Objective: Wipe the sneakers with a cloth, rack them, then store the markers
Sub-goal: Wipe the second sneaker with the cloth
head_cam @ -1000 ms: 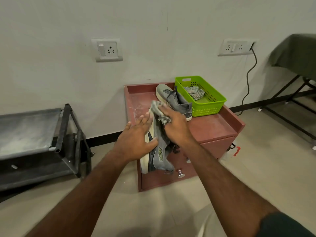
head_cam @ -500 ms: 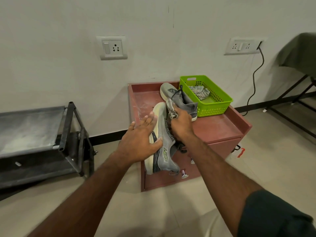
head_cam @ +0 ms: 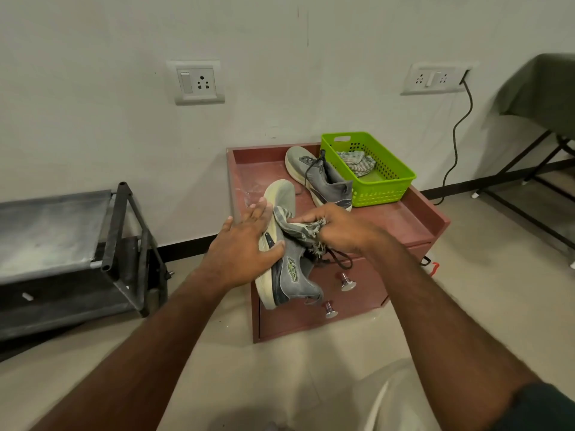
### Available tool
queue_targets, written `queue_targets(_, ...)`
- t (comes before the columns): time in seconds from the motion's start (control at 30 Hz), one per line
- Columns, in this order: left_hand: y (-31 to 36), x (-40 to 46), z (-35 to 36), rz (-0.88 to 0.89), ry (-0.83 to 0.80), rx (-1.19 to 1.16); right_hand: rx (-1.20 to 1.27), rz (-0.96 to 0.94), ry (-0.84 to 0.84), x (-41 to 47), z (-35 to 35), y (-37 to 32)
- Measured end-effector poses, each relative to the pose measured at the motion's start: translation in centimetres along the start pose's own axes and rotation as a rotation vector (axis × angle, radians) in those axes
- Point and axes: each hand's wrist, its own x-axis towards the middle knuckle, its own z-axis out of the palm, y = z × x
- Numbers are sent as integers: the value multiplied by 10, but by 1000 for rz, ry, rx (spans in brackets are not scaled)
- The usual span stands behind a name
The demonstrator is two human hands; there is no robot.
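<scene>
A dark metal rack (head_cam: 62, 241) is standing against the wall, off the left side of a low red cabinet (head_cam: 401, 219) with two drawer knobs on its front. A green basket (head_cam: 385, 185) is sitting at the cabinet top's back right corner, holding a striped rag (head_cam: 357, 161). A grey sneaker (head_cam: 323, 178) is lying on the top just left of the basket, touching it. The left hand (head_cam: 245, 247) is gripping a second sneaker (head_cam: 287, 265), fingers laid along the sole and thumb curling onto the grey side, holding it tilted over the cabinet's front left edge. The right hand (head_cam: 339, 228) is clenching a frayed cloth (head_cam: 298, 228), pressing it against that sneaker's upper.
</scene>
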Motion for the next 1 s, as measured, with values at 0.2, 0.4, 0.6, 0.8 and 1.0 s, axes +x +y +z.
queue_targets(0.2,-3,-2,0,2,-37,23,-328,-137,149,10,15,22)
queue_targets(0.4,-9,-6,-13,25,-145,12,-421,-73,341,24,15,20)
queue_targets(0.6,-10,-4,-18,19,-184,-6,-216,42,-13,-7,-6,-5)
queue_targets(0.8,-6,-2,-21,23,-224,-5,-24,81,588,4,-11,14)
queue_targets(1.0,-10,-1,-23,34,-301,28,-177,55,784,37,-1,28)
